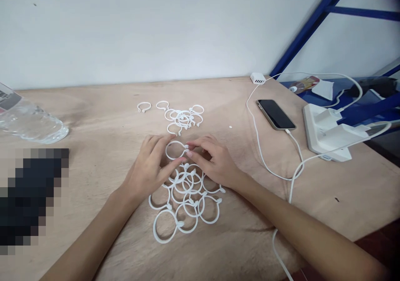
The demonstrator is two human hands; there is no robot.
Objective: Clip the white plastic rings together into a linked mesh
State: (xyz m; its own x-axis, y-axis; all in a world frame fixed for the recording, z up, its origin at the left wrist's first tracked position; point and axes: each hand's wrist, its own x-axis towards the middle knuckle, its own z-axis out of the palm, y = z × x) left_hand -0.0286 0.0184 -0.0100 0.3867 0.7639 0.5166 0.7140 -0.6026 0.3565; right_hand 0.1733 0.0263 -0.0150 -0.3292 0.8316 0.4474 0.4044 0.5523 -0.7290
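A white plastic curtain ring (pixel 167 146) is held between my two hands, its knobbed ends pointing right. My right hand (pixel 215 158) pinches those ends between thumb and fingertips. Curled round the ring's left side is my left hand (pixel 148 164), with its thumb along the lower edge and its fingers at the upper edge. Just below my hands lies a pile of overlapping curtain rings (pixel 164 241), their ends meeting at small knobs. Beyond my hands is a smaller cluster of rings (pixel 172 111), some with visibly parted ends, and a single parted ring (pixel 144 103) to its left.
A clear plastic bottle (pixel 40 124) lies at the left, above a dark pixelated area. To the right, a phone (pixel 276 114) is plugged into a white cable (pixel 259 147). A white power strip (pixel 328 133) with plugs sits near the wooden table's (pixel 103 131) right edge.
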